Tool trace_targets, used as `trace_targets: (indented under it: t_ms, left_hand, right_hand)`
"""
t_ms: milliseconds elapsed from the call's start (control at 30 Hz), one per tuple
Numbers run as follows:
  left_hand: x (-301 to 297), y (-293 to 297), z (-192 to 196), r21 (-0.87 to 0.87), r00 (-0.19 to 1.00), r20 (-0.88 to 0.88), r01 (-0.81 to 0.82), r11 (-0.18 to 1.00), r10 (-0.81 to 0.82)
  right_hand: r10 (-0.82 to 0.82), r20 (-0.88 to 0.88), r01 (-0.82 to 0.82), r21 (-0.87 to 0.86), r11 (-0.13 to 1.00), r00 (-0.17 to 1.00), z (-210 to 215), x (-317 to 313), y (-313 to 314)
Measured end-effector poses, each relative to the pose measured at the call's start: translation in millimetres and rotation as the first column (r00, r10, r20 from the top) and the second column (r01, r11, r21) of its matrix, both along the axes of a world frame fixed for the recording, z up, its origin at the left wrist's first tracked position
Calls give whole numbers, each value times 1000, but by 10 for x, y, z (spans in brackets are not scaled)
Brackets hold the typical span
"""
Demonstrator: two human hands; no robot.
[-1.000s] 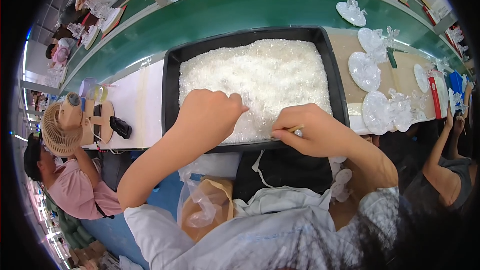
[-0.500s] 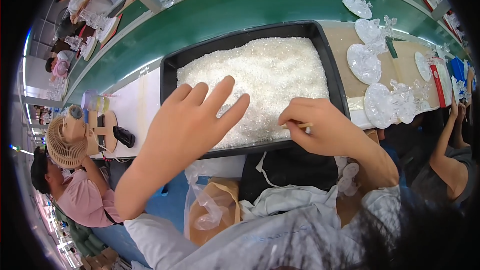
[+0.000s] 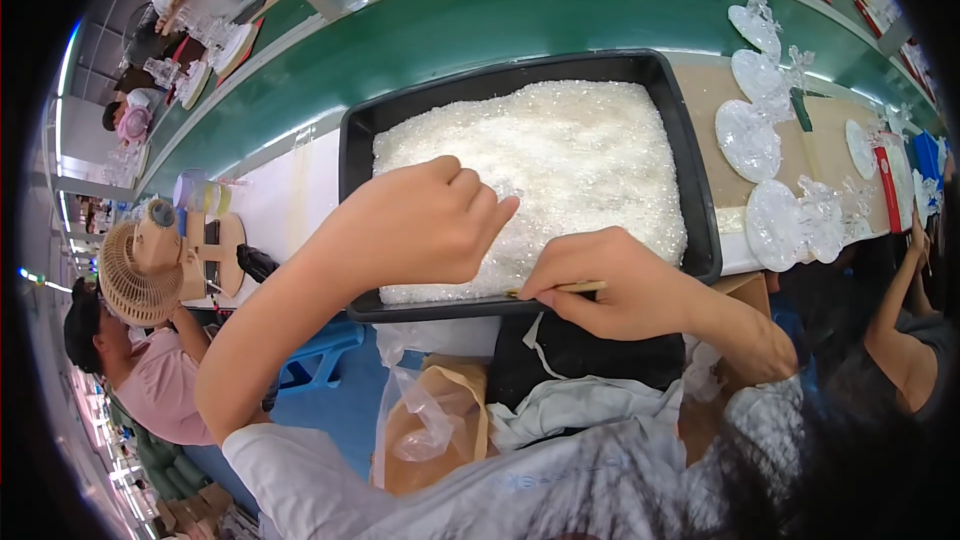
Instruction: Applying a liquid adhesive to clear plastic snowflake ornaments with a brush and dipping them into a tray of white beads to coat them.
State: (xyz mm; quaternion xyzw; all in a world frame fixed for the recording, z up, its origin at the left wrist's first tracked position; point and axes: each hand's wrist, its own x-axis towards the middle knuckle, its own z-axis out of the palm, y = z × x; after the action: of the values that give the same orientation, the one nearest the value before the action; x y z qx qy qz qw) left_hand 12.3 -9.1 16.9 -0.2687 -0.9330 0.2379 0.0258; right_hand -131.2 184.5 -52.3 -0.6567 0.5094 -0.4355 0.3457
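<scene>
A black rectangular tray (image 3: 697, 185) holds a wide bed of small glittering clear-white beads or granules (image 3: 580, 155). Above the left part of the bed, my left hand (image 3: 430, 220) is bent at the wrist with its fingers curled under; whatever may be in them is hidden. My right hand (image 3: 610, 280), at the tray's near edge, pinches a thin yellowish stick (image 3: 580, 287). The stick lies almost level, its left tip near the beads at the near rim. What that tip carries is too small to make out.
Clear ornaments on round bases (image 3: 750, 140) stand right of the tray. A beige fan (image 3: 140, 270) and a black object (image 3: 257, 263) are at the left. Below the table edge are a plastic-lined paper bag (image 3: 440, 420) and a blue stool (image 3: 325, 350). Other people work on both sides.
My left hand has gone from spread fingers to curled ones. My right hand has moved left and nearer to me with the stick, to the tray's near rim. The whole view has shifted slightly.
</scene>
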Motion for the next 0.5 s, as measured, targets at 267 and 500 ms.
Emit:
trace_targets:
  t_ms: [267,500]
  left_hand:
    - [-17,44,128,275,972,100,-232,933,213]
    - [183,269,4,441,853,197,-518,733,484]
  right_hand:
    - [-86,91,96,-117,988,992,-29,-12,-32]
    - [-349,180,367,-77,927,919,40,-199,405]
